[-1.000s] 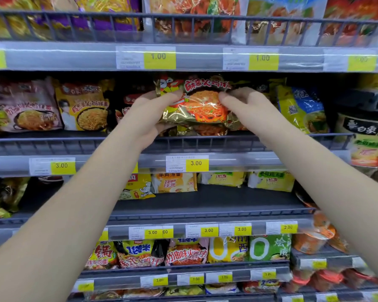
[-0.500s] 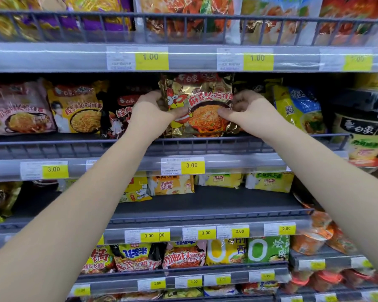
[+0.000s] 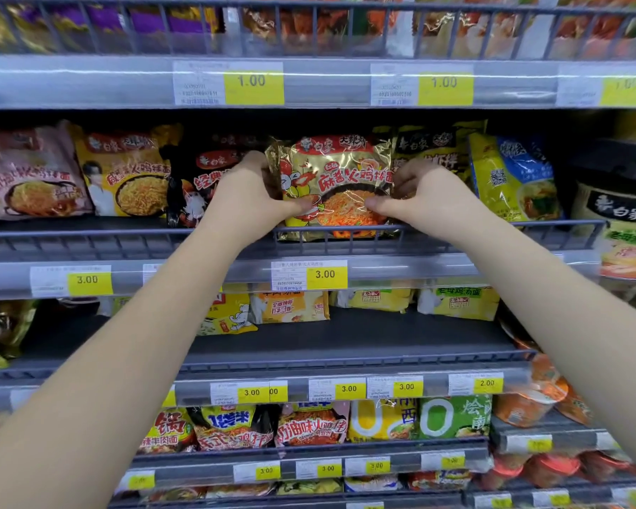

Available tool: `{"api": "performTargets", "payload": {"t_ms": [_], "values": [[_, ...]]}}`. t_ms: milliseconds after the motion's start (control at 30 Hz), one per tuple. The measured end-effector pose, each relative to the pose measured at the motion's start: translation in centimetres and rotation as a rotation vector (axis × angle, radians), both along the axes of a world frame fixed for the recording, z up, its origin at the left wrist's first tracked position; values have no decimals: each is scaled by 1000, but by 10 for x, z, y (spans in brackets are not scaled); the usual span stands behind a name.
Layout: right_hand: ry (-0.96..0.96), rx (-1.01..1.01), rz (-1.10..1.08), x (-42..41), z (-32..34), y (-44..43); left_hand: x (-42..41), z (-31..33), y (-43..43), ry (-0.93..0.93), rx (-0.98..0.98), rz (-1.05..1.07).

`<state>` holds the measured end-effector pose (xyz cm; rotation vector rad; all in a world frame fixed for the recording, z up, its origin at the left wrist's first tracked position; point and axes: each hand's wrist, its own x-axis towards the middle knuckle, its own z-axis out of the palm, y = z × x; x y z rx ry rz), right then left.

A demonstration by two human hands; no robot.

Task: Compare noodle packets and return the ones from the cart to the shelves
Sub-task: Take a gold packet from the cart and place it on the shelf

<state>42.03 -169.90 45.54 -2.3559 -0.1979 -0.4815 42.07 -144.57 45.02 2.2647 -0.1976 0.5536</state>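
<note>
Left hand (image 3: 250,200) pinches gold noodle packet (image 3: 336,178) by its left edge, right hand (image 3: 432,202) by its right edge; thumbs in front; it stands upright betw. them, face out, bottom edge just behind shelf rail (image 3: 511,225); both hands equally near; next prob. let go, w/ it leaning back.
</note>
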Motion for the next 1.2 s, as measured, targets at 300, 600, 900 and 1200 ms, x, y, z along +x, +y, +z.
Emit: {"api": "performTargets", "payload": {"t_ms": [300,600,900,1200], "values": [[-69,-38,-50,-6,-1,-1,-9,0,-1,-21,-5,27],[-312,52,92,-37,-1,10,-40,1,3,-132,-28,63],[-316,290,375,-48,-9,59,-82,-4,21,-209,-176,0],[-138,483,753,-70,-29,162,-144,-13,102,-246,-314,51]]}}
